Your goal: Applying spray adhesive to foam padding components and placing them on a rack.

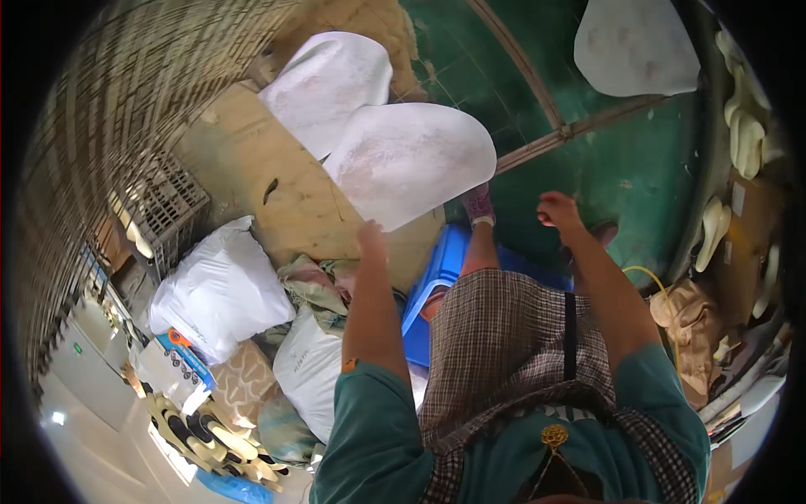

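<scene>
My left hand (372,241) is smeared by motion, beside the lower corner of a white rounded sheet (411,160). Whether its fingers grip that corner I cannot tell. Marked with faint brownish smudges, the sheet overlaps a second white sheet (332,84) behind it. Out to the right, my right hand (557,210) is held over the green floor with its fingers curled in, and nothing shows in it. A blue plastic bin (432,273) is partly hidden by my legs and checked apron.
Brown board (277,160) covers the floor at left, beside a wire rack (159,84) and a grey crate (172,197). White sacks (222,290) lie near my left arm. Another white sheet (636,46) lies far right. Pale shoe-last shapes (714,231) line the right edge.
</scene>
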### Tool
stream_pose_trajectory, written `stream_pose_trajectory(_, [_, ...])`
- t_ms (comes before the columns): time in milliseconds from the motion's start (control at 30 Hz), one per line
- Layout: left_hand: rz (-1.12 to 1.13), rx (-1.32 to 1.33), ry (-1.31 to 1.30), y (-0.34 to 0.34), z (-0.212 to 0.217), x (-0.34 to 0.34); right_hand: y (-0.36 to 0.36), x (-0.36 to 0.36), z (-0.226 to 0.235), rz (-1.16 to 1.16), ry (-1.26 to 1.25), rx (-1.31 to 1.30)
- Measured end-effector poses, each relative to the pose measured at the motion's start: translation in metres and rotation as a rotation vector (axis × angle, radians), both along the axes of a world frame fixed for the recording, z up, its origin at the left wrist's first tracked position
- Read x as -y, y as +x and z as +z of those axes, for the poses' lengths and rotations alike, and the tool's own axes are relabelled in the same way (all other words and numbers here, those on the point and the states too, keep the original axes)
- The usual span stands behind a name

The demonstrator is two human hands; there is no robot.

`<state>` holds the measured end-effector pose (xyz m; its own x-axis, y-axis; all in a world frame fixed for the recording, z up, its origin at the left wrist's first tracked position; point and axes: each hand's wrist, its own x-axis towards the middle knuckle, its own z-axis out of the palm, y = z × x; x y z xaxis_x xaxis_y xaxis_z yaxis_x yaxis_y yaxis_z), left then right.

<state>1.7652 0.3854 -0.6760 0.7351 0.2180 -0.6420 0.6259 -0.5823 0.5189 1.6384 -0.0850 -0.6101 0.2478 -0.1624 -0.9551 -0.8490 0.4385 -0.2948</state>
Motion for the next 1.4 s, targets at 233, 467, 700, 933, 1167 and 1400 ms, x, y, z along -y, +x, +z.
stream_pose_trajectory(233, [0.575,-0.248,-0.236,-0.097,-0.098,-0.063,0.056,-0.081,-0.1,-0.267,0.256,-0.038])
stream_pose_trajectory(467, [1.127,-0.402,-0.57,-0.137,-0.142,0.054,0.026,-0.048,-0.124,-0.087,0.09,-0.277])
stream_pose_trajectory(700, [1.455,-0.509,-0.549,-0.085,-0.088,0.139,0.058,-0.018,-0.12,-0.233,-0.045,0.164])
stream_pose_trajectory(933, [0.334,-0.124,-0.51,-0.094,-0.007,-0.059,0.11,-0.069,-0.046,-0.419,0.221,0.343])
stream_pose_trajectory(1167, [0.56,-0.529,-0.292,-0.118,0.117,0.162,-0.101,0.124,0.093,-0.225,-0.115,0.286])
stream_pose_trajectory(1400, [-0.115,-0.327,-0.198,-0.042,0.236,0.336,-0.29,0.238,0.449,-0.128,-1.276,0.305])
